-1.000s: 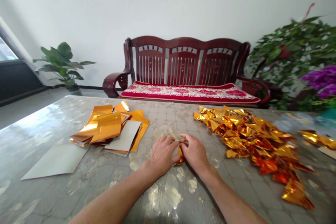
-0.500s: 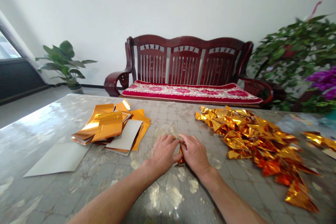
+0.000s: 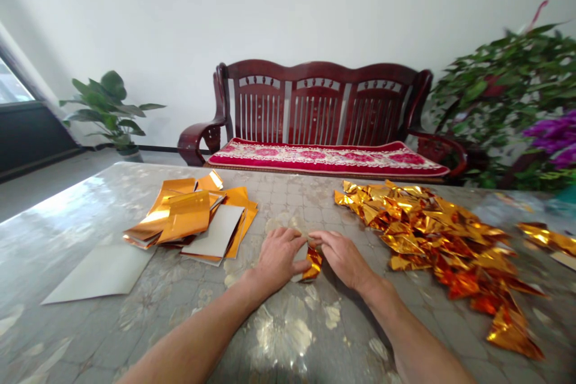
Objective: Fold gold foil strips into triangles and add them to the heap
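Much of the paper [image 3: 314,264] hides under the curled left hand [image 3: 279,255] holding it. The right hand [image 3: 344,259] half-curls at its far end, grip unclear.

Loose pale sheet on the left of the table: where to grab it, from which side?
I'd pinch the near-left corner of the pale sheet, coming in low from the near-left. It lies flat on the table, so a corner should be easiest to lift. That corner is free, while its far-right end meets the gold sheet pile; beside or under it, I can't tell.
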The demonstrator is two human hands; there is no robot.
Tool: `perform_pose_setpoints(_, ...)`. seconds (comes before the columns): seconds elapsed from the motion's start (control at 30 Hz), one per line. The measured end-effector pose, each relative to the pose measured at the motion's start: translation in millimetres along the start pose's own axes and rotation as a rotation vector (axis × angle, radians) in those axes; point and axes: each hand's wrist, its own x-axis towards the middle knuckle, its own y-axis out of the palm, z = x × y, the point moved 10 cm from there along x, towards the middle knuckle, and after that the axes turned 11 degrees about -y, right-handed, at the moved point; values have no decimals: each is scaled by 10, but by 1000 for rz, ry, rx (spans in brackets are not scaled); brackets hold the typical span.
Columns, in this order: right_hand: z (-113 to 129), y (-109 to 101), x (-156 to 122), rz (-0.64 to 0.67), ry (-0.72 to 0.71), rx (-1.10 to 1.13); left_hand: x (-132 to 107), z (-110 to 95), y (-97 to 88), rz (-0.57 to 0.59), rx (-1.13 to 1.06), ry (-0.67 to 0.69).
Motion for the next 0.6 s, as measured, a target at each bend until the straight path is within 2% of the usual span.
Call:
perform_pose_setpoints(0.13, -125, 37, -5, 48, -46, 35, 28, 11, -18, 1, -10, 54)
perform_pose_setpoints(0.27, -27, 103, 21, 83, -201, 82, 53, 62, -8, 20, -24, 58)
perform_pose_setpoints(0.33, 26, 115, 35, 98, -234, 60, 70, 112, 12, 34, -39, 39)
perform_pose_setpoints(0.5, 66, 121, 67, 139, -212, -19, 135, 266, -42, 8, -162, 24)
perform_pose_setpoints(0.57, 51, 137, 73, 159, -199, -42, 164, 330, -92, 41, -285, 35)
perform_pose_setpoints(0.6, 40, 145, 75, 167, -193, -51, 174, 349, -95, 101, -355, 45)
